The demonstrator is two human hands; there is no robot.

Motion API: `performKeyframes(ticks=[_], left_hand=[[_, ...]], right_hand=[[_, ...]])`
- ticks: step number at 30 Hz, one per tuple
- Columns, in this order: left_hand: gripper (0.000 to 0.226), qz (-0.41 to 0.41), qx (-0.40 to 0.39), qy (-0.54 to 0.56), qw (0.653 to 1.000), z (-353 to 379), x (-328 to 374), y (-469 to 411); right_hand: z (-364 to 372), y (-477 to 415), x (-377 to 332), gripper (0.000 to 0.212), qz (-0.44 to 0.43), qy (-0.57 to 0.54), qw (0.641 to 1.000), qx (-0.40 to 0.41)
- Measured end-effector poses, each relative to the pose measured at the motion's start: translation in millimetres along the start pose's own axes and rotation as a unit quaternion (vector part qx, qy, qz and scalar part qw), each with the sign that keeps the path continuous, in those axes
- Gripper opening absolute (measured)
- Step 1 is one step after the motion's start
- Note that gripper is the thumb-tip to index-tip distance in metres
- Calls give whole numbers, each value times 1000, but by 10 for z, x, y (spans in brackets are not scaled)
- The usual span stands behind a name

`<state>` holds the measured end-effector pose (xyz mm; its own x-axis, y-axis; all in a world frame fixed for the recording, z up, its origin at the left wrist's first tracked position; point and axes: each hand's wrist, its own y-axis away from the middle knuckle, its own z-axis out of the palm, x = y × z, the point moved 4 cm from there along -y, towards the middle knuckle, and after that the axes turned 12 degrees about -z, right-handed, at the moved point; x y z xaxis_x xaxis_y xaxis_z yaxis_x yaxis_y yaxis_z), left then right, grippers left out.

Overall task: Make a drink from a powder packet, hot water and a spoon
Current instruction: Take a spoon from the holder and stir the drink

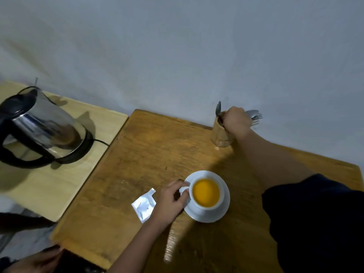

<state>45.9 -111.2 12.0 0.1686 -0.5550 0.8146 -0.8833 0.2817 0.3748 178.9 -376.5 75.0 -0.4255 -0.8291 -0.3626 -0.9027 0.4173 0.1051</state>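
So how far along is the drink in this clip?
Mostly made: the cup on its saucer already holds orange liquid, the torn packet lies beside it, and the kettle sits on its base. In hand: the left hand steadies the cup handle while the right hand reaches into the cutlery holder. Left: taking a spoon and stirring.

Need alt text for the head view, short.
The left hand holds the handle of a white cup of orange drink on a saucer, while the right hand reaches into a wooden cutlery holder. An opened packet lies beside the saucer; a kettle stands left.
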Motion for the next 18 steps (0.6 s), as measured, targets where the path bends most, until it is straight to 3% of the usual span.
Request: performKeyframes(ticks=[5, 11, 15, 18], left_hand=[[20, -9, -17, -16, 1000, -8, 13, -15], [15, -1, -25, -21, 999, -26, 88, 7], [19, -23, -44, -16, 999, -32, 81, 21], [21, -38, -63, -18, 997, -49, 62, -14]], right_hand=[[-125, 121, -78, 16, -78, -18, 996, 43], [-666, 479, -385, 17, -239, -8, 953, 187], [-768, 889, -428, 17, -297, -102, 945, 93], [-639, 1208, -325, 16, -309, -16, 949, -55]])
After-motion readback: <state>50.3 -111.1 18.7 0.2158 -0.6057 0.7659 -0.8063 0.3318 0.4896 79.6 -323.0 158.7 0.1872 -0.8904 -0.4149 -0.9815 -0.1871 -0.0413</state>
